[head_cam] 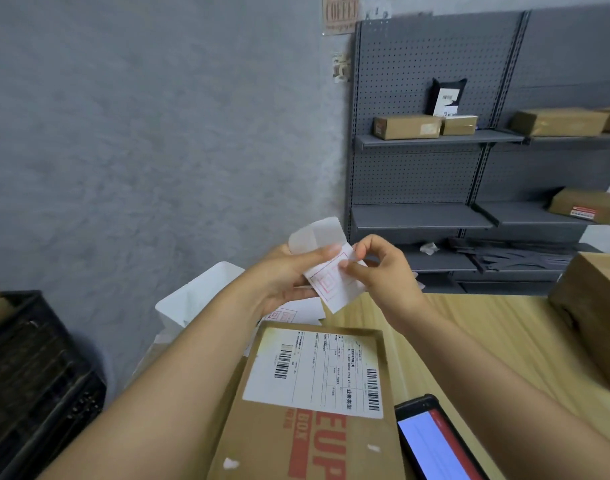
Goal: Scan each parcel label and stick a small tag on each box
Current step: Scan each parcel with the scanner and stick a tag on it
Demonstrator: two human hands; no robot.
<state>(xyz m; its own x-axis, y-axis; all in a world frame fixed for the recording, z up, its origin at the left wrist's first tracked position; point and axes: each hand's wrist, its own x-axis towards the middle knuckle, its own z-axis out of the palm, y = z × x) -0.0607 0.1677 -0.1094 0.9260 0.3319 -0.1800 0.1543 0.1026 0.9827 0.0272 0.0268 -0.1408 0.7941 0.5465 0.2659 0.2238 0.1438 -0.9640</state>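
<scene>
A brown cardboard box (307, 441) with red print lies on the wooden table (487, 341) below my hands. A white shipping label (317, 368) with barcodes covers its top. My left hand (286, 278) holds a strip of white tags (334, 285) with red print above the box, and its backing paper curls up behind. My right hand (383, 268) pinches the top corner of one tag. A handheld scanner (435, 445) with a lit screen lies on the table right of the box.
Another brown box (598, 313) stands at the table's right edge. A grey pegboard shelf unit (470, 140) behind holds several parcels. A black crate (33, 375) stands at the left, and a white bin (196, 299) sits beside the table.
</scene>
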